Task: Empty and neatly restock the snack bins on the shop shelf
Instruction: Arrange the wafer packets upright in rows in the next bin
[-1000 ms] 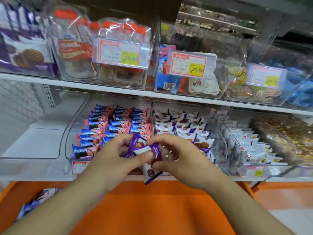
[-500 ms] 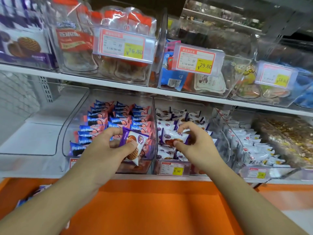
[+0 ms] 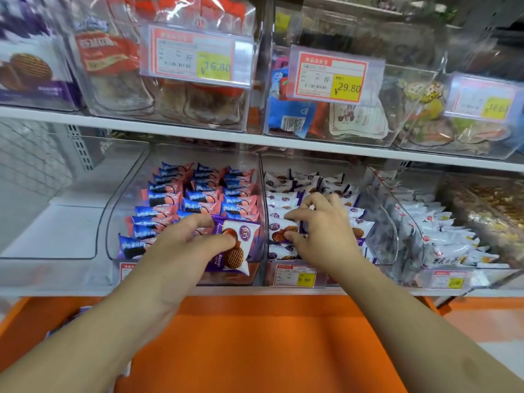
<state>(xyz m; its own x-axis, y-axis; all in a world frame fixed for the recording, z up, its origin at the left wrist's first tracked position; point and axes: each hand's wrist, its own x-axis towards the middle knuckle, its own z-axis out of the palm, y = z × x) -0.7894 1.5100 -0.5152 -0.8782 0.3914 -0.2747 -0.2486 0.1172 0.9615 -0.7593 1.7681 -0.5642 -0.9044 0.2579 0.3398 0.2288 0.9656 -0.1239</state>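
Right hand [image 3: 317, 225] has set its packet [image 3: 286, 232] down – left hand [image 3: 184, 245] unmoved.

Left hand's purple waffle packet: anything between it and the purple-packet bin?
Yes. The left hand holds the waffle packet in front of the blue-packet bin; the clear divider wall and the right hand, working in the purple-packet bin, lie between.

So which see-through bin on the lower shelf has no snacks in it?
The leftmost bin. It holds nothing, while the bins to its right hold blue-and-pink packets, purple-and-white packets and white packets.
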